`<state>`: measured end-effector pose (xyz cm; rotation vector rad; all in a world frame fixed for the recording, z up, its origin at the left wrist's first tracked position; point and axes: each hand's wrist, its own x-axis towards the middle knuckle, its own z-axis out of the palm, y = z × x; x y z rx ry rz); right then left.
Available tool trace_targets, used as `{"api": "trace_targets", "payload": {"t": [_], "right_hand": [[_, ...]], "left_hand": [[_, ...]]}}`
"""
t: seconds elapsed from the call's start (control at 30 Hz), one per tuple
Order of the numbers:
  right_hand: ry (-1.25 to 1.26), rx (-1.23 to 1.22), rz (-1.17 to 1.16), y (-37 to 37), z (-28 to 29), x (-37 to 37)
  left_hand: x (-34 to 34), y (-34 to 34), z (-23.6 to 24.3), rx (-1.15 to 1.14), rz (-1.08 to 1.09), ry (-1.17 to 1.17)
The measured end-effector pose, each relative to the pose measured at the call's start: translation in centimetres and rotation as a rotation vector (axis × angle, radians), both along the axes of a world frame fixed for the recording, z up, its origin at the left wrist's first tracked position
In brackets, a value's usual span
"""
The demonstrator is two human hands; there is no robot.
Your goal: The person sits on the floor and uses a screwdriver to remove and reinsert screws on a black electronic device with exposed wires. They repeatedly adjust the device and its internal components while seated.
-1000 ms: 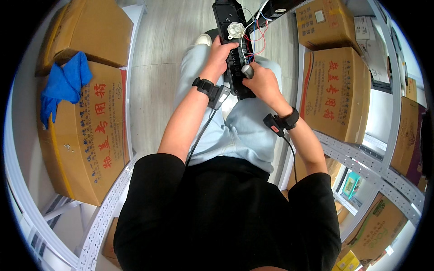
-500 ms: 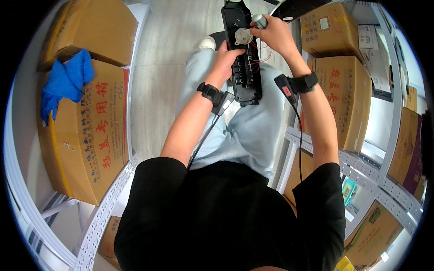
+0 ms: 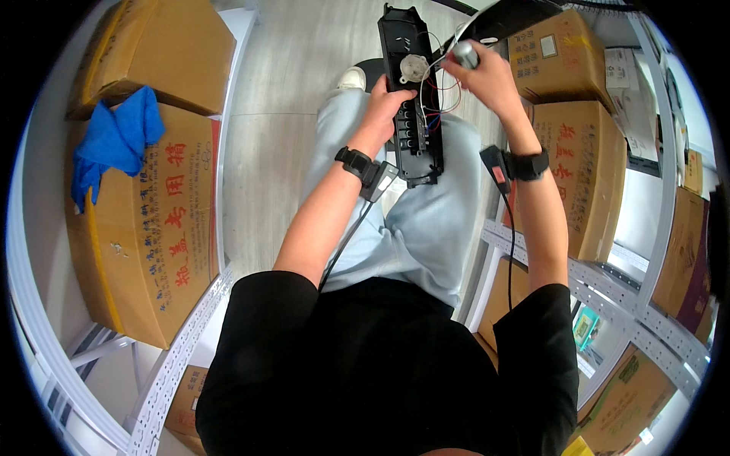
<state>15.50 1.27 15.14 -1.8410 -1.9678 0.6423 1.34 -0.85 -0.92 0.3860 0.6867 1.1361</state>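
A long black plastic housing [image 3: 418,159] lies lengthwise over my legs, its inner side facing up. My left hand [image 3: 382,108] is closed round its left edge, thumb on top. A clear round plastic part [image 3: 414,68] sits in the housing's upper half, just beyond that thumb. Below it runs a row of black fittings [image 3: 408,131]. Thin red, white and blue wires [image 3: 449,105] loop out on the right side. To the right of the housing, my right hand [image 3: 490,82] is closed on a silver-grey cylinder [image 3: 464,55], whose exact kind I cannot make out.
Cardboard boxes [image 3: 144,228] fill the left rack, with a blue cloth [image 3: 118,140] over one. More boxes [image 3: 582,178] stand on the metal shelving [image 3: 608,285] to the right. A black curved object with a white cord [image 3: 470,24] is beyond my right hand. Cables hang from both wristbands.
My right hand has moved to the right with the grey cylinder, away from the clear round part. My left hand keeps its grip on the housing.
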Motion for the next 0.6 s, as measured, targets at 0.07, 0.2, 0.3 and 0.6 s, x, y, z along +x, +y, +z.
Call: {"api": "trace_targets", "payload": {"t": [0.07,0.2,0.3,0.6], "right_hand": [[-0.011,-0.055,-0.001,-2.6,-0.6,1.7],[-0.05,-0.137,0.042,-7.4,-3.5,3.0],[-0.095,-0.106,0.059,-9.6,-5.3,2.2],[-0.098,-0.117,0.02,-11.1,-7.6,-0.2]], "left_hand": [[0.2,0.1,-0.1,0.012,-0.01,0.002],[0.1,0.0,-0.6,-0.036,-0.008,-0.054],[-0.1,0.2,-1.0,0.003,-0.002,-0.036],[-0.3,-0.2,0.0,0.023,-0.027,-0.031]]}}
